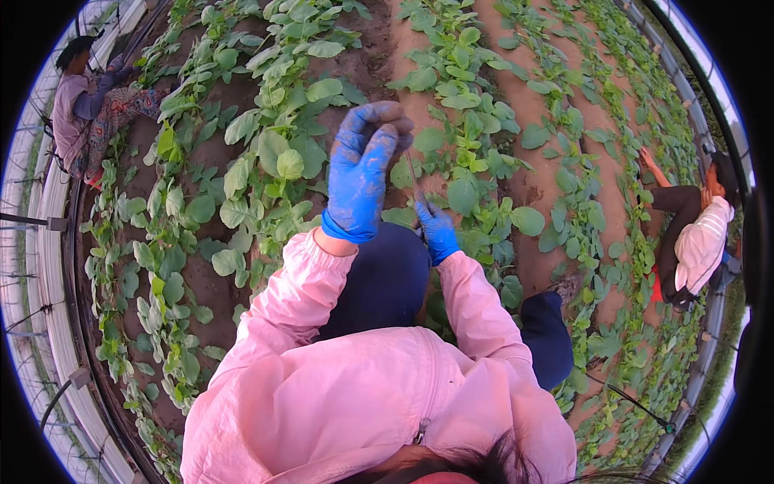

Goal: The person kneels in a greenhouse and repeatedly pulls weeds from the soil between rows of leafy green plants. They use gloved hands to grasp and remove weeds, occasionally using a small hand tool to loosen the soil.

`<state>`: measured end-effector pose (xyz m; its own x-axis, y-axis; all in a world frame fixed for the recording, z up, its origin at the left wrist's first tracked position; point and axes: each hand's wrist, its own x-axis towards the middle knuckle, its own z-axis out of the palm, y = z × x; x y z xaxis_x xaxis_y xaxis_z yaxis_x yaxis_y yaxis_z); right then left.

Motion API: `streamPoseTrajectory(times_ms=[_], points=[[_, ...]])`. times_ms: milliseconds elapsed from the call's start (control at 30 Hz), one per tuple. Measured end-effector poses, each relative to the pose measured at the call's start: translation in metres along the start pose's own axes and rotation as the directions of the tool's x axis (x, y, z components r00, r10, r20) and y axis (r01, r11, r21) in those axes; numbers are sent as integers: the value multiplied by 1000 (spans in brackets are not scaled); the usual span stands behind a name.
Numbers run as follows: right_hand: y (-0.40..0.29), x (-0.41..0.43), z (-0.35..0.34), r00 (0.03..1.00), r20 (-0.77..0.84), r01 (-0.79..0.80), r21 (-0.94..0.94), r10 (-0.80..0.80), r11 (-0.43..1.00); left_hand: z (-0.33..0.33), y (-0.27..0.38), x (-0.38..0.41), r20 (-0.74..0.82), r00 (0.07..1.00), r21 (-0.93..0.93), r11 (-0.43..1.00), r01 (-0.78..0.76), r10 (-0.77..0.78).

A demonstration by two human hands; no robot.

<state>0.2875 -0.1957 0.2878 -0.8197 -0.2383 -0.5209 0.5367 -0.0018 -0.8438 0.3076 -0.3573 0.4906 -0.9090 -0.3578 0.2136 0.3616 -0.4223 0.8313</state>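
Observation:
My left hand (pixel 364 172), in a blue glove smeared with soil, is raised above my knee with its fingers curled towards the thumb. Whether anything small sits between those fingertips cannot be made out. In a matching blue glove, my right hand (pixel 438 230) grips a thin metal tool (pixel 413 172) by its lower end. The tool points up and away from me, its far end close to my left fingertips. Leafy green plants (pixel 464 190) grow just beyond and to the right of my right hand. Another leafy row (pixel 275 160) stands left of my left hand.
Bare soil furrows (pixel 526 103) run between the long plant rows. One person (pixel 91 115) sits among plants at far left; another person (pixel 695 236) crouches at far right. Pale side rails (pixel 51 242) edge the left side. My bent knee (pixel 387 278) is beneath my hands.

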Motion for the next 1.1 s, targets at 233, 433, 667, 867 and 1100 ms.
streamPoseTrajectory(times_ms=[233, 433, 667, 867, 1100], points=[[78, 94, 54, 993, -39, -115, -195, 109, 974, -37, -89, 57, 228, 930, 178, 952, 251, -288], [138, 120, 67, 959, -113, 129, -642, -260, 755, -146, -217, 42, 24, 837, 707, 601, 373, -547], [88, 260, 89, 1000, 24, -3, 660, -18, 751, -149, -251, 53, -208, 912, 389, 826, 408, -352], [52, 293, 114, 943, -155, 145, -602, -293, 785, -175, -231, 63, -394, 912, 244, 944, 223, -114], [134, 178, 84, 964, -153, 75, -633, -220, 770, -170, -198, 77, -516, 856, 30, 998, 62, -38]])
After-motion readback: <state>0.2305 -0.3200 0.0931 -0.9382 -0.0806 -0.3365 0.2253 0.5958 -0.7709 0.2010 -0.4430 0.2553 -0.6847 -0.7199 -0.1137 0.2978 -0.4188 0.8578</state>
